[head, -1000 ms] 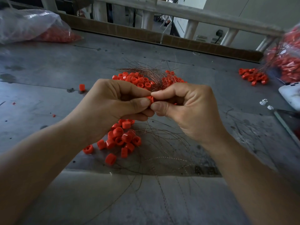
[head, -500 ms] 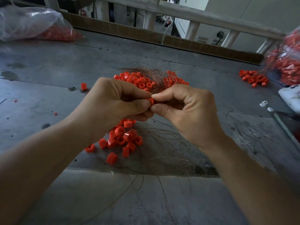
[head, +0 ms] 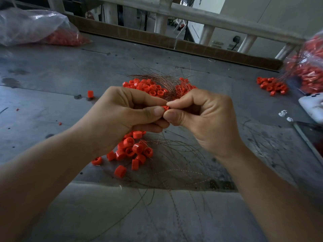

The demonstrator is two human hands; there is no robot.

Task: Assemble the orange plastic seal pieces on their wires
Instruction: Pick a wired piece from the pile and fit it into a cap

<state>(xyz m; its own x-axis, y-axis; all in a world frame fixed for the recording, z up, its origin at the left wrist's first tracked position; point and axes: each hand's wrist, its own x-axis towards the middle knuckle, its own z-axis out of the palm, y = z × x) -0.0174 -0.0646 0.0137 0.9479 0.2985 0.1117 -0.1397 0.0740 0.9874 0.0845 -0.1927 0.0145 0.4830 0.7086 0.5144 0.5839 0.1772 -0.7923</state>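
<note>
Above the middle of the grey table, in the head view, we bring both hands together on one orange seal piece. Our left hand pinches it between thumb and forefinger, the other fingers curled under. Our right hand meets it from the other side, its thumb and forefinger closed narrowly against the same piece. Only a sliver of orange shows between the fingertips, and we cannot tell whether a wire is already in it.

Below our hands lies a near heap of loose pieces, touching a spread of thin wires. Beyond our knuckles sits a far heap with a wire bundle across it. A small heap lies well off to the right, near a bag of pieces; another bag rests at far left.

We judge that we are mid-fit on a single seal. The next move calls for a steady pinch and fine alignment, then setting the finished piece aside and picking up a fresh piece and wire.
</note>
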